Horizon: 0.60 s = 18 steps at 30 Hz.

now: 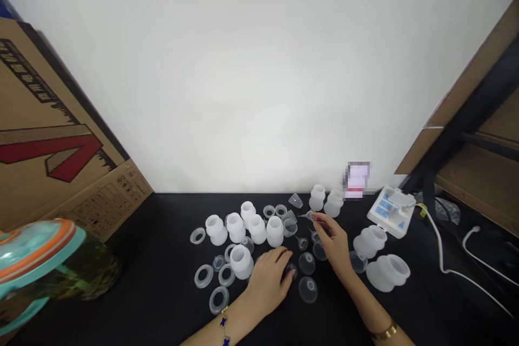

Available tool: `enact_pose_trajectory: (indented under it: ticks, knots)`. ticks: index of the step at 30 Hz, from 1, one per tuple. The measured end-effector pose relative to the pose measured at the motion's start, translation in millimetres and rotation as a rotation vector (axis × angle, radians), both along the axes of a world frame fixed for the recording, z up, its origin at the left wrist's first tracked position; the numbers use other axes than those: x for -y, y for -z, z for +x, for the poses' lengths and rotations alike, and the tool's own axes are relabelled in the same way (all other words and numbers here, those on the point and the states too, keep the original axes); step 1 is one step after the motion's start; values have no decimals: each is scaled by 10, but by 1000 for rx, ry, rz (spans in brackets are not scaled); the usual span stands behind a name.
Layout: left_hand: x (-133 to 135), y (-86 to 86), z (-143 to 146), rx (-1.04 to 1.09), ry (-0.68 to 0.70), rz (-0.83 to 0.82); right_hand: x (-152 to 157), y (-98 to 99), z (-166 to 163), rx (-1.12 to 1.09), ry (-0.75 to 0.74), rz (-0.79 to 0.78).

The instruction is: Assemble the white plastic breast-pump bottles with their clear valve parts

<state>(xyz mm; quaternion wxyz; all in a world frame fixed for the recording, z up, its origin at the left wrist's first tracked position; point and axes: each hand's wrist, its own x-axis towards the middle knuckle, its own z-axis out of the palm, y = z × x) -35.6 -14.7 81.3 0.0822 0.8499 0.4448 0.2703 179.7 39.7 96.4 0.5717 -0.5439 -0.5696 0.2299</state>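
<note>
My left hand point(271, 277) rests low over the black table, fingers curled and thumb bent around a clear dome-shaped cap point(291, 268). Between the fingertips of my right hand point(333, 240) is a small clear funnel-like piece with a thin stem point(311, 215). Similar stemmed pieces, such as this one point(302, 243), lie just left of that hand. Two more clear domes point(307, 263) point(308, 290) sit between my forearms. White bottles point(242, 262) with open necks stand left of and behind my left hand. Translucent collar rings point(219, 300) lie flat at the left.
More white bottles stand at the back point(317, 198) and lie tilted at the right point(388, 273). A white power strip point(392, 212) with cables is farther right. A large jug point(60, 265) with a teal and orange lid and a cardboard box point(52, 119) occupy the left. A white wall point(259, 75) closes the back.
</note>
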Motion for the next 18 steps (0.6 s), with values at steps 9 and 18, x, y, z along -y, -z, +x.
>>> enact_pose_trajectory:
  ticks: [9,18]
  knots:
    - [8,-86,-7,1,29,-27,32,22,-34,25,5,19]
    - [-11,57,-36,62,73,-67,92,53,-142,66,-24,14]
